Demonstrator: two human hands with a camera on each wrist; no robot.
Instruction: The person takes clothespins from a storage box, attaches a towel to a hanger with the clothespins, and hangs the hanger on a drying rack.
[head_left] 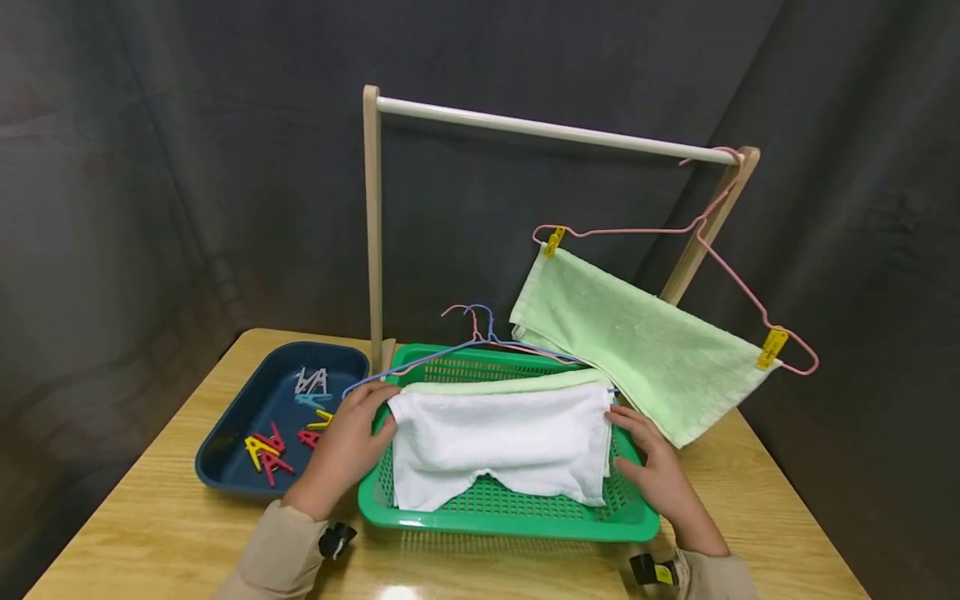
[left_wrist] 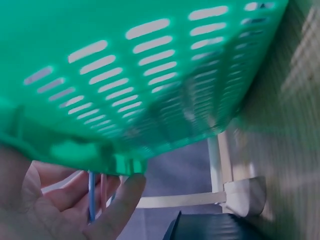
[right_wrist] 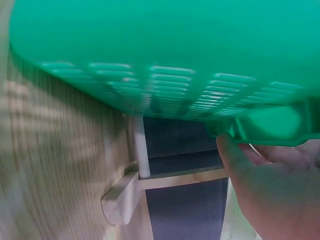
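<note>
A white towel [head_left: 502, 433] lies over the green basket [head_left: 510, 527], with a pale green towel [head_left: 517, 382] showing along its back edge. At the white towel's upper left corner, the fingers of my left hand [head_left: 348, 446] touch the cloth, with the thumb spread apart below. My right hand [head_left: 656, 471] has its fingers at the towel's right edge and its thumb apart from them. Both hands reach above the basket rim in the wrist views. Behind the towels, a blue hanger [head_left: 423, 360] and a pink hanger [head_left: 475, 321] lie on the basket. The fingertips' contact is partly hidden.
A dark blue tray [head_left: 225, 454] on the left holds several clothespins [head_left: 272, 462]. Behind the basket stands a rack with a white bar [head_left: 555, 129]. From its right end hangs a pink hanger [head_left: 637, 231] with a green towel [head_left: 637, 325] clipped by two yellow clothespins [head_left: 772, 348].
</note>
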